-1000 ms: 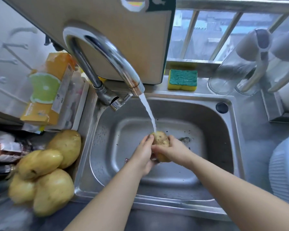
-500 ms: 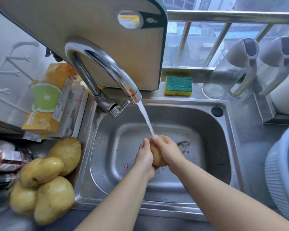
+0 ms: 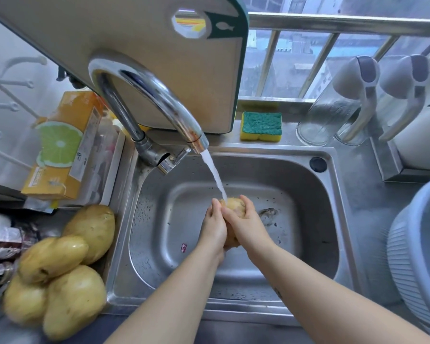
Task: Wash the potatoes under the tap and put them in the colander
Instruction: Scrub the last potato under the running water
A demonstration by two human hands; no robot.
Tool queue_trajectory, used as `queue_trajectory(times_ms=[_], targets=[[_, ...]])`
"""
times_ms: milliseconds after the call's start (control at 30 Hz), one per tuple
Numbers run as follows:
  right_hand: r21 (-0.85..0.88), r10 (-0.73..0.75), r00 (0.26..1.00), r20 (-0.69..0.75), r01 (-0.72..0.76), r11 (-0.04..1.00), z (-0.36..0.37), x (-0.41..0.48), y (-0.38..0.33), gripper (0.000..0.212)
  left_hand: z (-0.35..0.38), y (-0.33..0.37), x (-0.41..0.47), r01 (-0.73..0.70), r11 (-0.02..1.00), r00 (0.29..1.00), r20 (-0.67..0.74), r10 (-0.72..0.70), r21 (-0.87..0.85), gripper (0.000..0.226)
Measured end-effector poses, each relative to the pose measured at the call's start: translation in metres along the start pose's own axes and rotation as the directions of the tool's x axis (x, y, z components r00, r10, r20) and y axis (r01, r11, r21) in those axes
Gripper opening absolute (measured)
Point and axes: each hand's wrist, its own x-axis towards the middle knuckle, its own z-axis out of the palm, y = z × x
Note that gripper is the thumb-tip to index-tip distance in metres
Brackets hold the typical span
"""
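- Potato [image 3: 233,207]: one, small, pale brown, wet; held over the middle of the sink [image 3: 315,219], clasped between both hands; its far end sits under the stream [image 3: 215,175] from the tap [image 3: 159,100].
- Left hand [image 3: 214,229]: fingers curled round the left flank of the potato; gripping it.
- Right hand [image 3: 246,224]: fingers wrapped over its top and right flank; gripping it too; the two hands meet at the fingertips.
- Waiting potatoes [image 3: 60,269]: four in view, large, heaped on the counter just left of the sink, towards the near side; washed or not cannot be told.
- Colander [image 3: 412,256]: pale, ribbed, on the counter right of the sink; only partly in view; contents hidden.
- Step in hand, as judged: rinsing and rubbing a single potato; the transfer to the colander is not yet made.
- Method advised: turn the potato so that every face passes under the stream, since only the far end meets it now; work the thumbs into eyes and dents; let one hand grip while the other rubs, as wet skin is likely to be slippery; hold it low in the basin to limit splash.
- Follow-on, as judged: let it drip over the sink; then carry it right, across the rim, and set it down in the colander rather than dropping it.
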Motion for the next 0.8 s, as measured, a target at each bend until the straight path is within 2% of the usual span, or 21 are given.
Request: queue_trajectory(times_ms=[67,133,233,367,567,667,800], targets=[[0.038,0.021,0.999,-0.049,-0.020,0.999,0.000,0.002,-0.003,0.065,-0.001,0.000,-0.002,-0.020,1.000,1.000,0.008,0.021,-0.010,0.039],[0.069,0.058,0.995,-0.086,-0.052,0.996,-0.002,0.006,-0.006,0.056,-0.004,-0.002,-0.004,-0.060,0.998,0.995,0.085,0.061,-0.022,0.035],[0.120,0.097,0.994,-0.055,-0.090,0.989,-0.006,0.012,-0.011,0.045,-0.008,-0.009,-0.005,-0.106,0.992,0.965,0.233,0.120,-0.071,0.038],[0.069,0.043,0.998,-0.041,-0.040,0.997,-0.004,0.011,-0.010,0.042,-0.011,-0.006,-0.002,-0.076,0.990,0.957,0.269,0.105,-0.115,0.046],[0.098,-0.058,0.997,-0.053,0.063,0.993,0.000,-0.003,-0.001,0.022,-0.005,0.006,0.005,0.022,1.000,0.977,0.210,-0.017,-0.018,0.040],[0.059,-0.102,0.994,-0.029,0.103,0.993,-0.001,-0.006,0.006,0.032,-0.009,0.011,0.004,0.067,0.998,0.988,0.139,-0.067,-0.001,0.039],[0.039,-0.114,0.989,0.100,0.110,0.993,-0.001,-0.010,0.006,0.046,-0.018,0.014,0.002,0.046,0.999,0.999,0.027,-0.046,0.011,0.034]])
